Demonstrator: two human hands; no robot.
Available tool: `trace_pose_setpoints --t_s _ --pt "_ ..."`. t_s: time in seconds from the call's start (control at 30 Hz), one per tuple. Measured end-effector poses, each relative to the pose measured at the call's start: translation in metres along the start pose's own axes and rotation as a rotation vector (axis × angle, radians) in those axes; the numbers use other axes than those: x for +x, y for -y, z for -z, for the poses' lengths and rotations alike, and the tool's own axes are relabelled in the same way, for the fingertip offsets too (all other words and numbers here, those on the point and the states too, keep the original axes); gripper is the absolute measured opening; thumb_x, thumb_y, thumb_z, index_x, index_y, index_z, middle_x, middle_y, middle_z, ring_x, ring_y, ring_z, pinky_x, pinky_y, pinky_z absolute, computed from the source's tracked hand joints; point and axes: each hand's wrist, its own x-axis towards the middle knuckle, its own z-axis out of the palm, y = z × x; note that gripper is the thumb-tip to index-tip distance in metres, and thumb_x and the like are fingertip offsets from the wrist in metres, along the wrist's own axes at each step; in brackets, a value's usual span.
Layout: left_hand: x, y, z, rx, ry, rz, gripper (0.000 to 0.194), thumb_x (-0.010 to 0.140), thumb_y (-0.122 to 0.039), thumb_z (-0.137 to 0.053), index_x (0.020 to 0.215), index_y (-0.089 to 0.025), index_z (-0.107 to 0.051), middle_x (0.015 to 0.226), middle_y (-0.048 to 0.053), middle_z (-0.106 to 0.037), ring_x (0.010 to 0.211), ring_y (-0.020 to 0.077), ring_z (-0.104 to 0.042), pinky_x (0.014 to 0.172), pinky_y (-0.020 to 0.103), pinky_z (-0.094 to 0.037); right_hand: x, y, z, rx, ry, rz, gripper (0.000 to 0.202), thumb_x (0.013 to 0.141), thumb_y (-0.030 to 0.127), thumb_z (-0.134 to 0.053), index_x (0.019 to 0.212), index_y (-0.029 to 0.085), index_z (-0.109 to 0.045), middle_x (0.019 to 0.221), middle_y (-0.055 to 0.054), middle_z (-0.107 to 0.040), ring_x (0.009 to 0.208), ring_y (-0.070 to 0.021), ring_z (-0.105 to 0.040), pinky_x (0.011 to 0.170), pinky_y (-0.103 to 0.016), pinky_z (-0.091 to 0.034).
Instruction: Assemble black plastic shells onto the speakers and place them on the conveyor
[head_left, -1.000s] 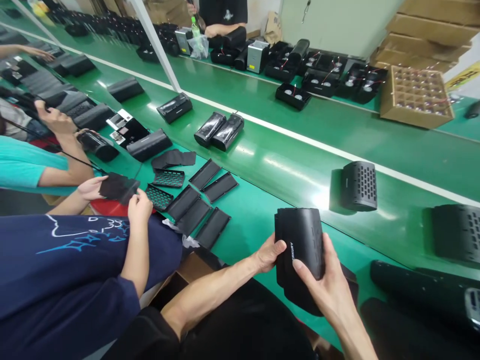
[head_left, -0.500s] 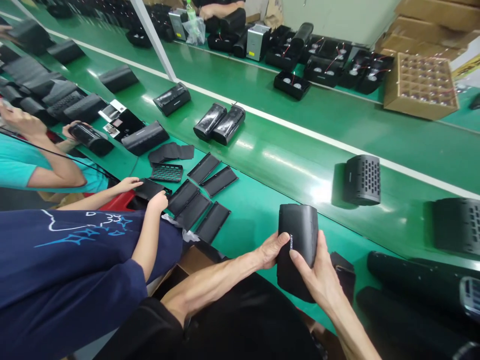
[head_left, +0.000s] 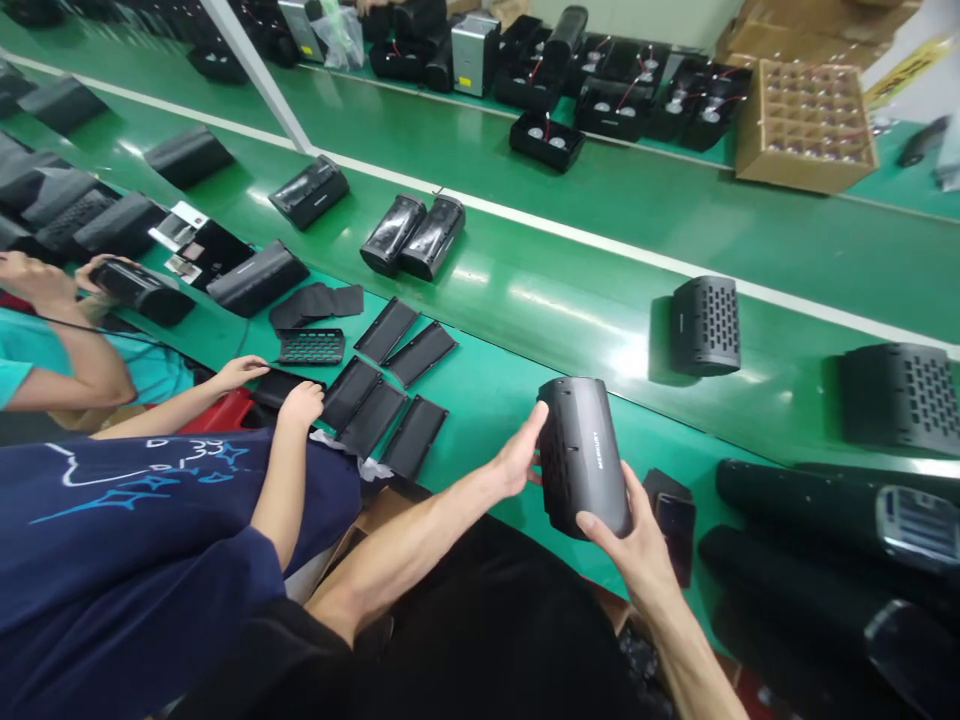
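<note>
A black casing (head_left: pixel 589 455) with white lettering and a perforated side is held above the green bench, tilted. My right hand (head_left: pixel 634 535) grips its lower end, thumb on the front and fingers round the right edge. On the casing's left side rests my left hand (head_left: pixel 521 450), its thumb at the upper left edge and its fingers partly hidden behind. Several flat black panels (head_left: pixel 416 437) lie on the bench to the left, near a perforated black panel (head_left: pixel 312 347).
A co-worker's hands (head_left: pixel 302 403) hold a dark part at the left. Two glossy casings (head_left: pixel 433 237) and a perforated casing (head_left: pixel 706 325) stand on the green belt (head_left: pixel 555 290). Large black cylinders (head_left: pixel 810 500) lie at the right, beside dark flat items (head_left: pixel 675 520).
The casing has turned, so its perforated side and more lettering show. My left thumb has moved from its front to its upper left edge. The camera view has shifted slightly.
</note>
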Motion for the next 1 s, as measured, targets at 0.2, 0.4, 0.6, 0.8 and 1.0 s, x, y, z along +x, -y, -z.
trace_pose_setpoints --t_s 0.2,0.4,0.6,0.8,1.0 --pt "0.003 -0.020 -0.002 0.056 -0.095 -0.101 0.089 0.060 -0.069 -0.095 0.126 -0.021 -0.058 0.129 0.012 -0.071 0.117 0.0283 -0.068 0.101 0.041 -0.054 -0.022 -0.034 -0.006 0.685 0.172 -0.186 0.093 0.078 0.048 -0.091 0.159 0.037 -0.048 0.169 -0.006 -0.049 0.155 -0.0365 -0.044 0.122 -0.053 -0.043" --pt "-0.001 -0.016 -0.020 0.290 -0.222 -0.130 0.094 0.066 -0.064 -0.093 0.138 -0.019 -0.051 0.141 0.020 -0.065 0.127 0.0326 -0.065 0.110 0.047 -0.051 -0.021 -0.048 -0.003 0.771 0.288 -0.283 0.085 0.075 0.057 -0.092 0.150 0.035 -0.059 0.158 -0.008 -0.062 0.147 -0.0395 -0.055 0.116 -0.056 -0.048" --pt "-0.002 -0.023 -0.029 0.796 -0.181 -0.103 0.117 0.068 -0.076 -0.084 0.158 -0.017 -0.038 0.158 0.026 -0.051 0.143 0.0416 -0.054 0.117 0.053 -0.043 0.001 -0.052 -0.012 0.762 0.227 -0.286 0.090 0.077 0.051 -0.095 0.154 0.028 -0.054 0.137 -0.013 -0.076 0.126 -0.0375 -0.071 0.102 -0.050 -0.059" --pt "0.007 -0.028 -0.035 0.913 -0.119 -0.057 0.118 0.071 -0.086 -0.073 0.160 -0.018 -0.037 0.161 0.028 -0.047 0.146 0.0458 -0.051 0.118 0.056 -0.041 0.004 -0.061 -0.020 0.807 0.214 -0.288 0.077 0.077 0.051 -0.093 0.144 0.028 -0.063 0.137 -0.012 -0.076 0.127 -0.0365 -0.071 0.107 -0.052 -0.057" --pt "-0.007 -0.015 -0.011 0.632 0.082 0.024 0.122 0.075 -0.076 -0.080 0.168 -0.019 -0.025 0.164 0.026 -0.047 0.148 0.0413 -0.051 0.121 0.057 -0.040 0.002 -0.068 -0.026 0.810 0.204 -0.287 0.077 0.074 0.077 -0.082 0.136 0.032 -0.070 0.127 -0.011 -0.080 0.134 -0.0410 -0.066 0.114 -0.063 -0.050"
